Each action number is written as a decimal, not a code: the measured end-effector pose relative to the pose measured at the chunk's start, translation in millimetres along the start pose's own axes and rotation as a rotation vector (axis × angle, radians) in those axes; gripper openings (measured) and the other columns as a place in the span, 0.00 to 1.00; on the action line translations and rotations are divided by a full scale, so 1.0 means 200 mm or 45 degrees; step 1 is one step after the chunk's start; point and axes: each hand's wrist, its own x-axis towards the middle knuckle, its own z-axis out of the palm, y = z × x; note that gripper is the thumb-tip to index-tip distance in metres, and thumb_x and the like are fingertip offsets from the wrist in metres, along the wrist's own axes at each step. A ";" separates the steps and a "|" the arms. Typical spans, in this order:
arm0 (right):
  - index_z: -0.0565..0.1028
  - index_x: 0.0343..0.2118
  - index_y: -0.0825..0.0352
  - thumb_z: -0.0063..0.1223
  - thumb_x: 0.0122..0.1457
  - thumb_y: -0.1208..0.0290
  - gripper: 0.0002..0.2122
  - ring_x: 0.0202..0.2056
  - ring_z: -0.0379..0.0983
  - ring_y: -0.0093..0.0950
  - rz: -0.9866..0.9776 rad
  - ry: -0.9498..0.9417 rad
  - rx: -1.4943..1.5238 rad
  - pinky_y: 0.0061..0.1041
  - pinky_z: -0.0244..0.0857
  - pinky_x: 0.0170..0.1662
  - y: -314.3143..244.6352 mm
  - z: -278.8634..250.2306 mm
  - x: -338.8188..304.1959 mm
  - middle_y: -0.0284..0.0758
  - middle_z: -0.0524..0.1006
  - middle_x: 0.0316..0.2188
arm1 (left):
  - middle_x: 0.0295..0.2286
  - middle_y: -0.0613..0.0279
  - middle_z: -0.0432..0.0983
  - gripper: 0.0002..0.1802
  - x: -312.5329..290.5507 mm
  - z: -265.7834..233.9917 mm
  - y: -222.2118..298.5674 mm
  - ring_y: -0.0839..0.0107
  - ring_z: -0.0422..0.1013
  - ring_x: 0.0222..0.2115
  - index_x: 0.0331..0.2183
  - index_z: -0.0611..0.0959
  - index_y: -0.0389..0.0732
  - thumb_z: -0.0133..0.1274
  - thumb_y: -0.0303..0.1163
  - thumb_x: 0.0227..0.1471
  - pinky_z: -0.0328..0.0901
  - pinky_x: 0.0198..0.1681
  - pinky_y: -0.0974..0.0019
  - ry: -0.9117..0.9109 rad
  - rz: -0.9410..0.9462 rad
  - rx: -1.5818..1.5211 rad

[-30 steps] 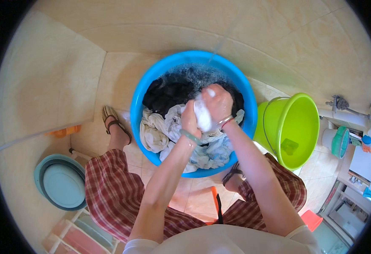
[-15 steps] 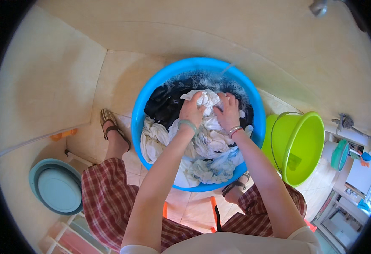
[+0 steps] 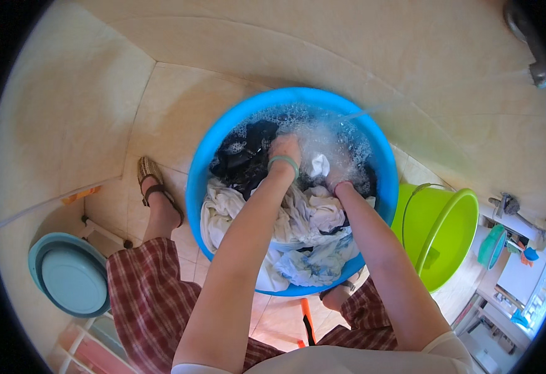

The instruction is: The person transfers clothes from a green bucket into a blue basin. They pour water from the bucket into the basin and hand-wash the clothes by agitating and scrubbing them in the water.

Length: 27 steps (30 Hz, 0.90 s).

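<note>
A large round blue basin (image 3: 205,163) holds foamy water and wet laundry. My left hand (image 3: 285,148), with a pale green bangle at the wrist, reaches down into the water beside dark clothes (image 3: 243,156); its fingers are hidden below. My right hand (image 3: 343,177) is sunk in the suds almost to the wrist and blurred by water, so its fingers do not show. Between the hands a scrap of white cloth (image 3: 320,164) pokes above the surface. White clothes (image 3: 223,209) and a blue-tinted white garment (image 3: 316,265) are heaped along the near side.
A thin water stream (image 3: 360,115) runs into the basin from a metal spout (image 3: 540,75) at upper right. On the right stands a lime-green bucket (image 3: 450,240). Grey-blue basins (image 3: 73,283) lie at left. My sandalled foot (image 3: 154,181) is beside the basin; tiled walls rise behind.
Both hands have gone from the white cloth above the water down into the suds, and most of that cloth has sunk. The view has shifted, showing more of the spout.
</note>
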 end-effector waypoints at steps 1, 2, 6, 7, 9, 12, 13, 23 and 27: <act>0.73 0.45 0.63 0.46 0.55 0.66 0.15 0.45 0.69 0.43 -0.082 0.057 -0.090 0.40 0.60 0.51 0.03 0.02 0.02 0.44 0.72 0.46 | 0.34 0.44 0.76 0.24 0.00 0.01 0.00 0.47 0.73 0.37 0.48 0.75 0.43 0.49 0.44 0.51 0.68 0.42 0.52 0.013 0.018 -0.144; 0.74 0.44 0.63 0.45 0.56 0.66 0.14 0.44 0.70 0.42 -0.163 0.120 -0.179 0.38 0.62 0.49 0.03 -0.01 0.06 0.43 0.73 0.44 | 0.36 0.45 0.76 0.26 -0.02 -0.02 0.02 0.49 0.73 0.38 0.49 0.74 0.42 0.49 0.46 0.52 0.67 0.43 0.53 0.030 0.042 -0.286; 0.74 0.41 0.65 0.47 0.57 0.67 0.12 0.42 0.69 0.42 -0.047 0.439 0.809 0.35 0.65 0.43 -0.21 -0.22 -0.05 0.44 0.72 0.40 | 0.41 0.54 0.75 0.32 -0.09 0.19 -0.05 0.59 0.72 0.43 0.51 0.71 0.41 0.48 0.55 0.53 0.65 0.47 0.58 0.539 0.023 -0.859; 0.74 0.40 0.65 0.48 0.56 0.67 0.12 0.41 0.69 0.42 -0.151 0.583 0.908 0.35 0.65 0.41 -0.24 -0.30 -0.11 0.44 0.72 0.39 | 0.42 0.56 0.75 0.32 -0.13 0.16 0.00 0.61 0.71 0.43 0.51 0.72 0.42 0.47 0.56 0.53 0.65 0.48 0.59 0.291 -0.047 -1.321; 0.75 0.38 0.64 0.53 0.53 0.70 0.10 0.38 0.69 0.41 -0.228 0.542 0.971 0.34 0.64 0.41 -0.32 -0.47 -0.28 0.42 0.72 0.35 | 0.42 0.60 0.74 0.34 -0.25 -0.02 0.13 0.65 0.70 0.43 0.50 0.72 0.43 0.47 0.59 0.52 0.65 0.48 0.61 -0.281 -0.207 -2.183; 0.76 0.35 0.57 0.57 0.50 0.65 0.09 0.36 0.69 0.37 -0.546 0.485 0.649 0.33 0.66 0.35 -0.45 -0.59 -0.56 0.36 0.69 0.34 | 0.40 0.61 0.74 0.27 -0.41 -0.19 0.11 0.68 0.71 0.40 0.48 0.73 0.42 0.46 0.52 0.56 0.67 0.44 0.65 -0.977 0.061 -2.680; 0.76 0.32 0.54 0.60 0.46 0.65 0.09 0.34 0.68 0.34 -0.554 0.489 0.560 0.30 0.66 0.34 -0.54 -0.64 -0.67 0.32 0.69 0.35 | 0.40 0.61 0.74 0.25 -0.46 -0.20 0.11 0.69 0.72 0.40 0.47 0.73 0.41 0.46 0.51 0.57 0.68 0.42 0.65 -1.131 0.127 -2.783; 0.77 0.26 0.54 0.66 0.38 0.59 0.12 0.30 0.70 0.31 -0.573 0.731 0.534 0.28 0.66 0.25 -0.62 -0.78 -0.86 0.29 0.68 0.28 | 0.31 0.67 0.75 0.31 -0.80 -0.27 0.31 0.73 0.72 0.31 0.36 0.77 0.48 0.39 0.66 0.52 0.68 0.32 0.67 -1.024 0.044 -2.827; 0.75 0.22 0.57 0.64 0.41 0.62 0.09 0.23 0.71 0.30 -0.505 0.874 0.639 0.28 0.66 0.23 -0.59 -0.79 -0.80 0.30 0.70 0.21 | 0.29 0.68 0.75 0.26 -0.86 -0.24 0.28 0.73 0.72 0.30 0.32 0.77 0.48 0.40 0.61 0.54 0.68 0.32 0.68 -1.050 0.110 -2.903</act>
